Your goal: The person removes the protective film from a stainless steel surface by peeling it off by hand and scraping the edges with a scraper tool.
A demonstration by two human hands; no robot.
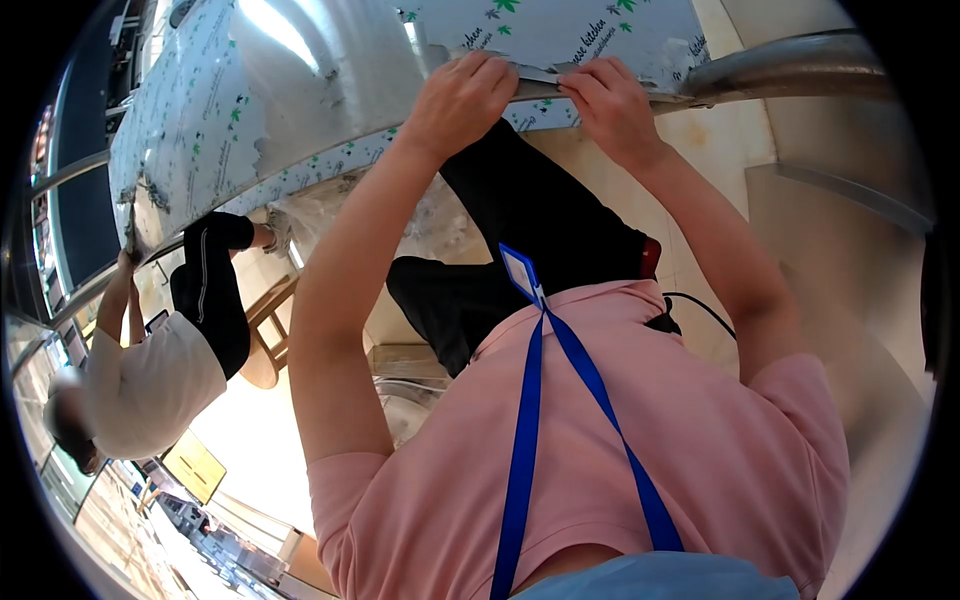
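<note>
In the head view, a metal worktop (345,75) bears a printed protective film (560,25) with green leaves and lettering. The film is torn, and bare shiny metal shows in part of the surface. At the front edge my left hand (462,100) is closed, its fingers pinching the film's ragged edge. Just to the right, my right hand (612,108) is also closed, thumb and fingertips on the same edge. A short grey strip of film (537,75) shows between the two hands. What lies under the fingertips is hidden.
A co-worker in a white shirt (155,385) is at the worktop's left end, hands on its edge. A wooden stool (268,330) stands by them. Crumpled clear plastic (430,225) lies below the worktop. A metal tube (790,68) runs at upper right.
</note>
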